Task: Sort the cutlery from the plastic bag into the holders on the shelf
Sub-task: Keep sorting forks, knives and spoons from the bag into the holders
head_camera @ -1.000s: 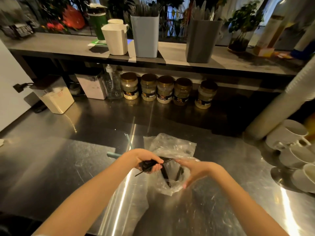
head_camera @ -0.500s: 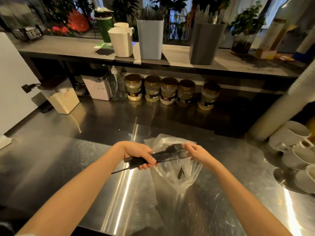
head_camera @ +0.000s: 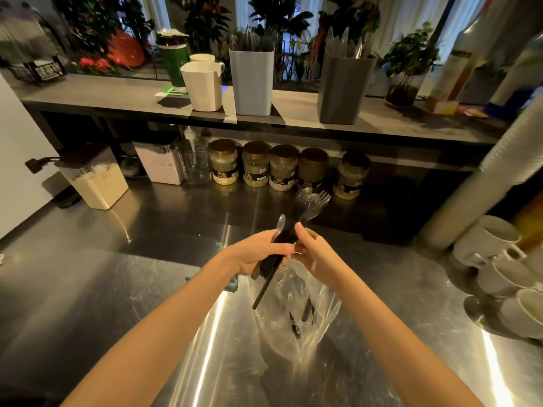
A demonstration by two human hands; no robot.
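Change: cutlery bundle [head_camera: 299, 212] swung from level to steeply tilted.
Left hand [head_camera: 255, 254]: clamped round bundle handles.
Right hand [head_camera: 318, 255]: gripping plastic bag [head_camera: 320, 312] mouth.

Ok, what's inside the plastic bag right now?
A few dark cutlery handles show through the bag, low down. Their heads, the count and any clear pieces are lost in folds and glare; the right hand holding it covers its mouth.

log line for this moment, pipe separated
left hand: grips cutlery bundle | right hand: holds plastic bag top | bag: more cutlery inside | holders: not yet reached
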